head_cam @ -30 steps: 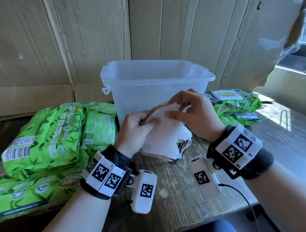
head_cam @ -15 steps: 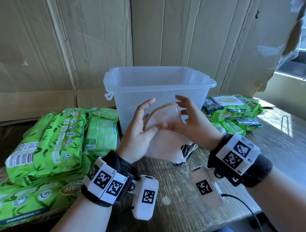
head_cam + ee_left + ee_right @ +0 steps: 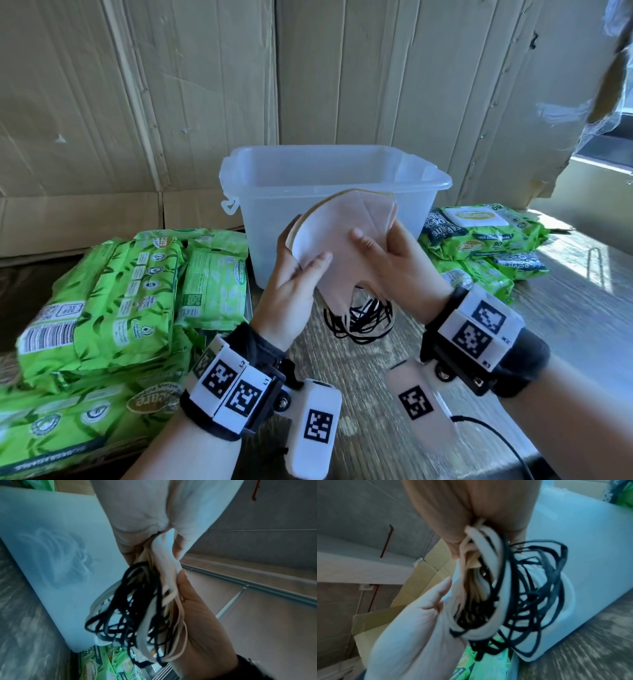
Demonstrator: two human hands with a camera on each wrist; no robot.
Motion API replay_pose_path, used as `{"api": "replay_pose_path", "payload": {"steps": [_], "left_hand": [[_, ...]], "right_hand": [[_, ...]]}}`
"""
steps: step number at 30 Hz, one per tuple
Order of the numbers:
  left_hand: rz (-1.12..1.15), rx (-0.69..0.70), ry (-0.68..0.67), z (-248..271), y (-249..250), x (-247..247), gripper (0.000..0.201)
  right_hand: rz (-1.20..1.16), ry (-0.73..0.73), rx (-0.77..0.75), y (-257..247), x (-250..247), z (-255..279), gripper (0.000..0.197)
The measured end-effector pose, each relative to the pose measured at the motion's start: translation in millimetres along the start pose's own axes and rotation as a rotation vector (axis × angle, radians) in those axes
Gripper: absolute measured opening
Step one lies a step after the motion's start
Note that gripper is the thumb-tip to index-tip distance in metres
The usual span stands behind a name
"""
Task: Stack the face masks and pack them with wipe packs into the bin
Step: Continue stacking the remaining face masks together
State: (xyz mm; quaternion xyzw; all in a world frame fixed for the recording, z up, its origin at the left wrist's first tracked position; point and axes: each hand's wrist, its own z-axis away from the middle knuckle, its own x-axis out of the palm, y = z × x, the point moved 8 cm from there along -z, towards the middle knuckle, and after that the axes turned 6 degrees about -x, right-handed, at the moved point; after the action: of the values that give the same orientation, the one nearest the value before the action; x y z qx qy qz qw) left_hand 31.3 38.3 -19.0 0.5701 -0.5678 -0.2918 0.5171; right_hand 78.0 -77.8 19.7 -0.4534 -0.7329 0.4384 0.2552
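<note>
Fingers [image 3: 320, 262] of both hands are clamped on the stack of pale fabric face masks [image 3: 346, 240], left hand [image 3: 287, 291] and right hand [image 3: 407, 267] pinching it from either side, held up just in front of the translucent plastic bin [image 3: 335, 178] with black and white ear loops [image 3: 363, 318] dangling underneath. So the stacking looks pretty much done, but nothing seems packed yet, and the green wipe packs [image 3: 102, 301] are still on the wooden table [image 3: 376, 445]. Compared with half a second ago, the masks sit higher and squared up, and the left hand's fingers have closed.
</note>
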Motion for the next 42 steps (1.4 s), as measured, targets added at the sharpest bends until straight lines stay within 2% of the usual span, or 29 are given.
{"api": "replay_pose_path", "payload": {"steps": [4, 8, 12, 15, 18, 20, 22, 24, 28, 34, 37, 40, 42], "left_hand": [[-0.088, 0.047, 0.037, 0.6, 6.4, -4.1, 0.056], [-0.164, 0.071, 0.116, -2.3, 12.5, -17.3, 0.057], [-0.190, 0.092, -0.021, -3.8, 17.0, -9.3, 0.056], [-0.220, 0.110, -0.136, 0.6, 18.8, 5.1, 0.042], [-0.251, 0.083, -0.148, 0.2, 14.7, 7.7, 0.036], [-0.209, 0.081, -0.115, -0.3, 14.2, 3.2, 0.045], [-0.186, 0.080, -0.103, 0.0, 13.8, 0.7, 0.059], [-0.176, 0.077, -0.104, -0.2, 13.6, -0.3, 0.063], [-0.233, 0.100, -0.041, -1.7, 15.7, -3.9, 0.054], [-0.203, 0.098, -0.019, -0.2, 18.2, -4.3, 0.048], [-0.216, 0.082, -0.019, 0.5, 18.6, -5.4, 0.047], [-0.221, 0.071, -0.030, 1.9, 17.5, -3.6, 0.049], [-0.223, 0.085, -0.052, 2.7, 17.9, 0.5, 0.049]], "right_hand": [[-0.001, -0.036, 0.013, 6.3, 1.6, 0.6, 0.037], [0.010, -0.074, 0.022, 6.7, -1.4, -0.8, 0.034], [0.106, -0.157, 0.036, 6.3, -3.1, 1.4, 0.031], [0.085, -0.195, 0.049, 3.2, -0.8, 3.7, 0.032], [0.131, -0.090, 0.068, 8.1, -12.0, 3.1, 0.027], [0.254, 0.013, 0.074, 8.6, -26.1, 0.7, 0.025], [0.299, 0.052, 0.042, 3.1, -34.9, -2.0, 0.032], [0.304, 0.077, -0.006, -5.5, -40.8, -4.3, 0.040], [0.299, 0.138, -0.095, -18.5, -43.5, -4.6, 0.037], [0.369, 0.248, -0.161, -27.5, -44.7, -0.7, 0.027], [0.454, 0.254, -0.198, -34.8, -39.7, 2.7, 0.022], [0.505, 0.229, -0.211, -35.7, -37.9, 3.5, 0.033], [0.498, 0.200, -0.201, -34.2, -36.9, 3.6, 0.033]]}}
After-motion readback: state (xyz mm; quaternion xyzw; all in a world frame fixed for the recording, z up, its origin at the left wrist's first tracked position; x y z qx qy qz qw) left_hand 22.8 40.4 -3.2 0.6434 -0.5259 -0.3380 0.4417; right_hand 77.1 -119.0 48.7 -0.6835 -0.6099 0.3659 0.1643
